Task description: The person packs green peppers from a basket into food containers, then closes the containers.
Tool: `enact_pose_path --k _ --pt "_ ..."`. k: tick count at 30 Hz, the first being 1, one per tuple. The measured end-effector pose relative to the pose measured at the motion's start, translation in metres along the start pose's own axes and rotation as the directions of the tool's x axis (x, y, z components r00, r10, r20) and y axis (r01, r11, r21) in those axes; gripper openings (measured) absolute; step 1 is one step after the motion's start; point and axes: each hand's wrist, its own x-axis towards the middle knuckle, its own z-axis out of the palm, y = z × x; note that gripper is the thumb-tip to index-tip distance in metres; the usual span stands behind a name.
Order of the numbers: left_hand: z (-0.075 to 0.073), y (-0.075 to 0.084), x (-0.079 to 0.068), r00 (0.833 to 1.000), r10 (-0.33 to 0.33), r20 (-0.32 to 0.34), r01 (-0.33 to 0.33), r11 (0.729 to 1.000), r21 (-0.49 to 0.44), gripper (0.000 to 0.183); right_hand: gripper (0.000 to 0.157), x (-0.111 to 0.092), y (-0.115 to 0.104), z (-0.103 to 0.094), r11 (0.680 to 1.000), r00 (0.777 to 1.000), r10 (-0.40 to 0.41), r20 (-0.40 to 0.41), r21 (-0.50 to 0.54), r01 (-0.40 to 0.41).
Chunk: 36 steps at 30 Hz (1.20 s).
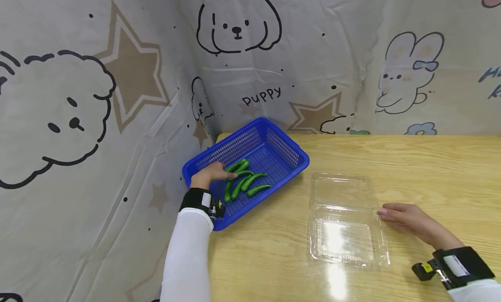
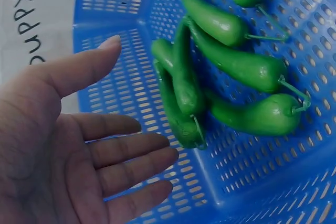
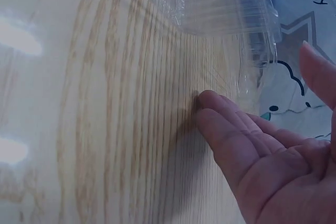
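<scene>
Several green chili peppers (image 1: pixel 252 181) lie together in a blue perforated plastic basket (image 1: pixel 291 146). My left hand (image 1: pixel 213 174) reaches over the basket's left side, close beside the peppers. In the left wrist view its fingers are extended and the thumb spread, with nothing in the palm; the nearest pepper (image 2: pixel 184 95) lies just past the fingertips. A clear plastic clamshell box (image 1: pixel 344 219) stands with its lid laid back on the table. At the box's right side is my right hand (image 1: pixel 411 221), fingers fairly straight, fingertips right by the edge and the palm holding nothing.
The wooden table (image 1: pixel 430 171) carries both containers. A patterned cloth (image 1: pixel 313 45) hangs behind it and along the left, close to the basket's left corner. Black camera straps (image 1: pixel 463 267) sit on both wrists.
</scene>
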Motion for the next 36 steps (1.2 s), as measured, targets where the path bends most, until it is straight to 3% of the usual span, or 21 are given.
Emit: enact_pose_path --k 4,10,14,23,29,36 --pt "0.002 0.0 0.006 0.999 -0.046 -0.008 0.046 0.999 0.015 0.076 0.076 0.004 -0.002 0.003 1.0 1.0 0.007 0.001 -0.028 -0.007" --pt "0.006 0.004 0.014 0.992 -0.114 -0.046 0.115 0.993 0.031 0.07 0.079 0.01 0.002 0.004 0.998 1.0 0.014 0.005 0.057 -0.015" --pt "0.012 0.003 0.021 0.989 -0.141 -0.037 0.142 0.99 0.025 0.071 0.08 0.012 0.003 0.007 0.996 0.999 0.037 -0.018 0.085 -0.036" --pt "0.028 -0.009 0.032 0.988 -0.136 -0.076 0.146 0.98 0.134 0.053 0.078 0.015 0.0 0.012 0.996 0.999 0.037 0.007 0.082 -0.037" --pt "0.029 0.0 0.04 0.985 -0.141 -0.103 0.16 0.966 0.202 0.056 0.076 0.016 -0.002 0.015 0.996 0.999 0.047 -0.021 0.073 -0.046" --pt "0.031 0.001 0.049 0.988 -0.108 -0.114 0.13 0.97 0.208 0.047 0.074 0.016 -0.002 0.017 0.956 0.999 0.038 0.023 0.291 -0.043"
